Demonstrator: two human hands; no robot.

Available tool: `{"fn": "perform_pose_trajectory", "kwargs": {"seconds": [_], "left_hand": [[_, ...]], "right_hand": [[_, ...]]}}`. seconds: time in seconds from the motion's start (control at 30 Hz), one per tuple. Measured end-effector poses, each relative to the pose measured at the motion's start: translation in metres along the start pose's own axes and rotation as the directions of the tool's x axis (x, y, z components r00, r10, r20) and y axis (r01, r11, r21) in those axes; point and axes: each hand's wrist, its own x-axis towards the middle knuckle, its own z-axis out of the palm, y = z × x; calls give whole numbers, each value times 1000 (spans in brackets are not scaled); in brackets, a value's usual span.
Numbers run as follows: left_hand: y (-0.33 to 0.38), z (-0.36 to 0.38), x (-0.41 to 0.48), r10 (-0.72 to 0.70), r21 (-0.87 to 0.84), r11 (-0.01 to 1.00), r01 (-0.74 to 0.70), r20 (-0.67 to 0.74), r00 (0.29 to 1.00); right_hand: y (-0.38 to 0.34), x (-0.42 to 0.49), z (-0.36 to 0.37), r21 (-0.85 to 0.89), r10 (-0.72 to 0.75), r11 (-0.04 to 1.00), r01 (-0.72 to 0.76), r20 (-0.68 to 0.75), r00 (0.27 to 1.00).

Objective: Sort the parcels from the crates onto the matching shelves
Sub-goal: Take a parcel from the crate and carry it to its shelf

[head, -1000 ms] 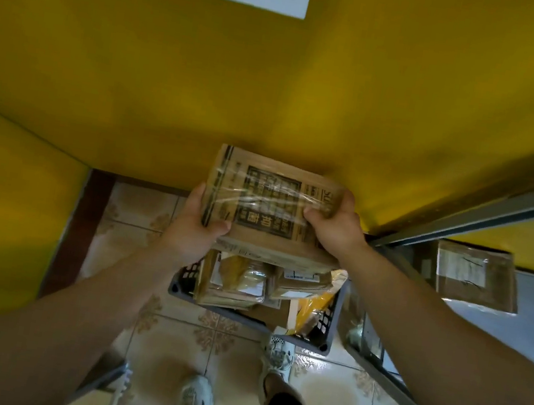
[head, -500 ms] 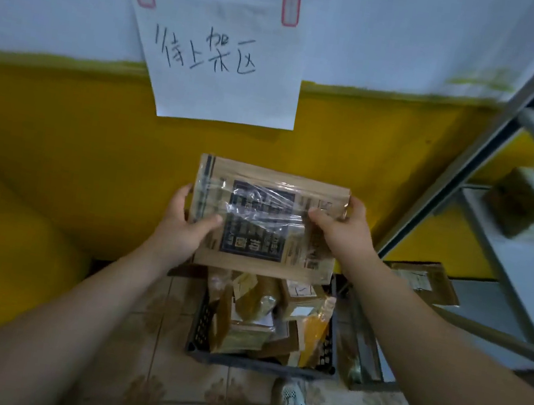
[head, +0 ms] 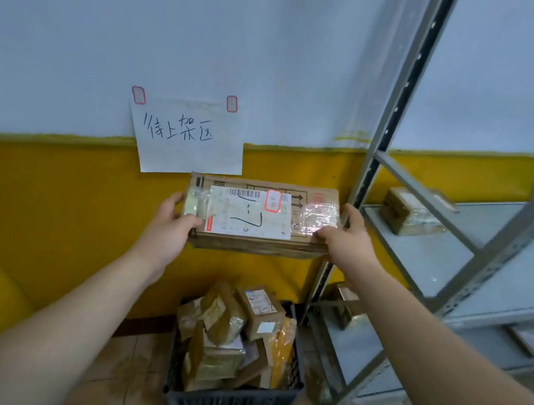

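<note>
Head view: left hand (head: 168,225) and right hand (head: 345,245) grip a parcel (head: 256,218) above the crate (head: 228,404), beside the shelf post (head: 398,100).

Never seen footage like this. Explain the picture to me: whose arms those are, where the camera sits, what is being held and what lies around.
There is no machine here. A person wears a wide-angle camera on the head, so you look forward and down along their two bare arms. The left hand and the right hand grip the two ends of a flat cardboard parcel, with its white label facing the camera. Below, on the tiled floor, stands a dark crate piled with more parcels. To the right is a grey metal rack, and a second parcel lies on one of its shelves. A handwritten paper sign is taped to the wall.
</note>
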Motion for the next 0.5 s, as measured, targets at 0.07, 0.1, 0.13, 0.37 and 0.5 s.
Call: {"fn": "perform_pose_trajectory", "kwargs": {"seconds": [0.07,0.1,0.13,0.37,0.5], "left_hand": [[10,6,-19,35,-27,999,-35,8,999],[14,10,-29,51,-48,998,-51,2,999],[19,15,-40,64,-66,996,-65,-13,998],[30,52,-131,118,52,992,-115,-60,991],[23,72,-180,170,229,960,-161,-19,985]], "right_hand": [[-5,-15,-18,6,-64,998,64,24,998],[-7,-22,-27,14,-93,996,93,29,995],[-8,-28,-37,30,-114,993,113,34,993],[12,-76,-101,-1,-263,965,263,34,964],[29,-106,-130,-6,-269,963,269,-2,963]]}}
